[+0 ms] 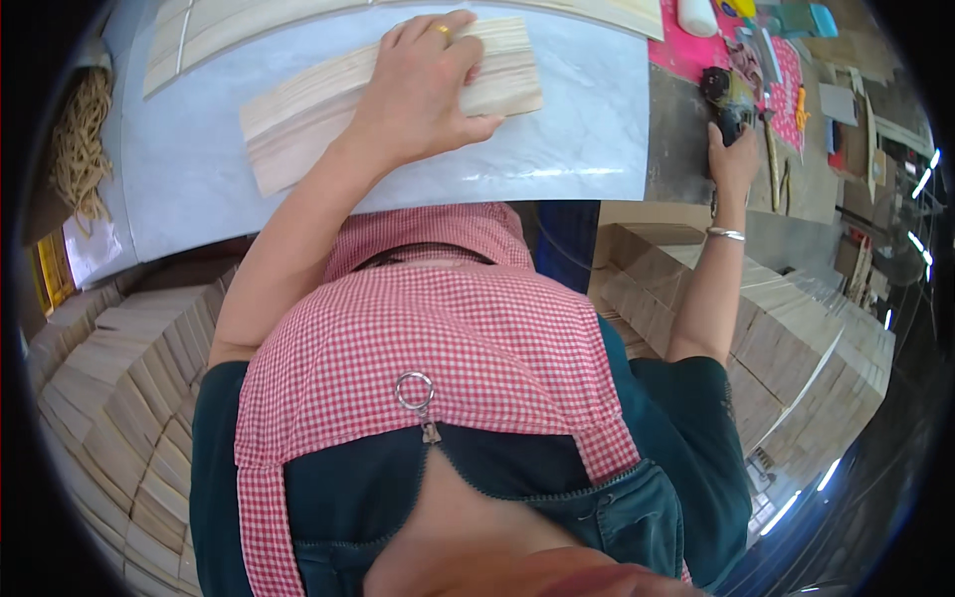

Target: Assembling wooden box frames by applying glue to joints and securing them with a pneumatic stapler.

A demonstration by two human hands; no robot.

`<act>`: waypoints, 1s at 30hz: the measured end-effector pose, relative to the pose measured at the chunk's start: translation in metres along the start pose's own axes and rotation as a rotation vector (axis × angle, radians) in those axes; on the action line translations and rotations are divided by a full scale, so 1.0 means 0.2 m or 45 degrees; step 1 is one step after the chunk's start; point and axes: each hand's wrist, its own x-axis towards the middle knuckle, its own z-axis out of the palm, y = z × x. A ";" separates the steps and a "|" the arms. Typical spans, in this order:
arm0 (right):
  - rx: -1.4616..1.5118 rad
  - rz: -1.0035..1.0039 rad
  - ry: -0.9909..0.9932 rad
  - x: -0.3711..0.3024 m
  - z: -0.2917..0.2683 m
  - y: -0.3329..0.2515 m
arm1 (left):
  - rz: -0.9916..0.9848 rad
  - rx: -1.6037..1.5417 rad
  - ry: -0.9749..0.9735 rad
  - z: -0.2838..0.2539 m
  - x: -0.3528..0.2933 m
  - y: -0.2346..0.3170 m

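A pale wooden board (298, 124) with streaked grain lies at a slant on the light blue-grey tabletop (567, 129). My left hand (423, 85), a ring on one finger, spans its width. The fingers bend over the far edge and the thumb reaches along the near one. Out to the right, my right hand (733, 159) is closed round the black grip of a small yellow-and-black power tool (734, 98), which rests at a dark work surface. The exact kind of tool is too small to tell, and the palm hides part of its grip.
More pale boards (249, 25) line the table's far side. A pink cloth (686, 45), a white bottle (697, 17) and orange-handled scissors (802, 107) sit near the tool. Tangled tan cord (83, 149) hangs left. Wood stacks (129, 348) stand left, others (776, 338) right.
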 end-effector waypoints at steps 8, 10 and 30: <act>-0.105 0.377 -0.630 0.22 0.09 0.19 | -0.017 -0.159 -0.318 -0.07 0.07 -0.01; -0.067 0.410 -0.658 0.24 -0.01 0.12 | -0.032 -0.157 -0.319 -0.11 0.08 0.01; 0.929 0.335 -0.911 -0.28 -1.04 -1.02 | -0.250 -0.288 -0.546 -0.03 0.15 0.03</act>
